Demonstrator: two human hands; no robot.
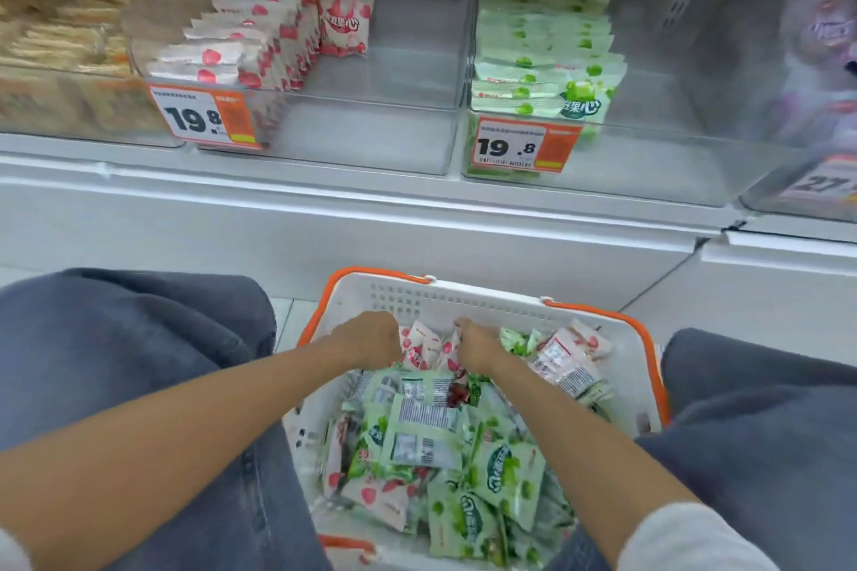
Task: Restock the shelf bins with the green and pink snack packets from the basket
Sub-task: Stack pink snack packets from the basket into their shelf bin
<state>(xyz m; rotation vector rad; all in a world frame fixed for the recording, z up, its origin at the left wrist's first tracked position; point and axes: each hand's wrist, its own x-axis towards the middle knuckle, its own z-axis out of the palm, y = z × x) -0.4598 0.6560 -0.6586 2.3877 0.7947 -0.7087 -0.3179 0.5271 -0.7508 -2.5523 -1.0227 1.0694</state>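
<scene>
A: Nearest to the camera, between the person's knees [116,362], what is there?

B: A white basket [463,298] with orange handles. Its near half is filled with green packets [426,431] in a loose heap, and some lie with the barcode side up. A few pink ones show under them at the left.

A: And where are the hands?

B: Both are at the far end of the basket, with a bunch of pink packets [424,350] standing between them. The right hand [480,345] touches the bunch from the right, and its grip pinches the top edge of one pink packet. The left hand [371,338] is against the bunch from the left. Its fingers bend downwards out of sight, so I cannot tell if its grip closes on a packet or only presses on it.

A: What is farther away?

B: Above the basket, a white shelf [371,199] carries clear bins. The left bin [394,139] has an orange price tag [204,118] on its front. It holds a pink row [278,42] standing on edge along its left side. The right bin [649,162], just beside it, has a similar tag. It holds green rows [542,51], also along its left side. The bins at the far left and far right are too blurred to describe.
</scene>
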